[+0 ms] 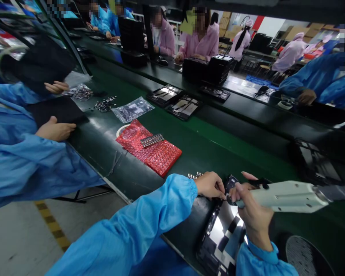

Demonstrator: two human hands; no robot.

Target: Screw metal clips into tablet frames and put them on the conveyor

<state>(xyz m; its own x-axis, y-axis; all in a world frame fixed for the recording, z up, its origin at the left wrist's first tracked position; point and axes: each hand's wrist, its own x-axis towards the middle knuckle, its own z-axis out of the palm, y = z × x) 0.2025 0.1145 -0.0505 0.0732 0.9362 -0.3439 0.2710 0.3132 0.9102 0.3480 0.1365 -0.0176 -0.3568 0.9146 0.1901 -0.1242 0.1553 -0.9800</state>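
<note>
My right hand (254,212) is wrapped round a white electric screwdriver (287,196) whose tip points left at the top corner of a black open device chassis (222,237) lying on the green belt. My left hand (210,185) is pinched at that same corner, fingertips against the chassis and close to the driver tip; anything between the fingers is too small to see. A small cluster of dark parts (194,176) lies just left of my left hand.
A red bubble-wrap bag (158,155) with a strip of parts (152,140) lies up the belt, with clear bags (132,110) beyond. A co-worker's hands (56,129) rest at the left. Open chassis (184,107), black stacks (208,69) and more workers fill the far side.
</note>
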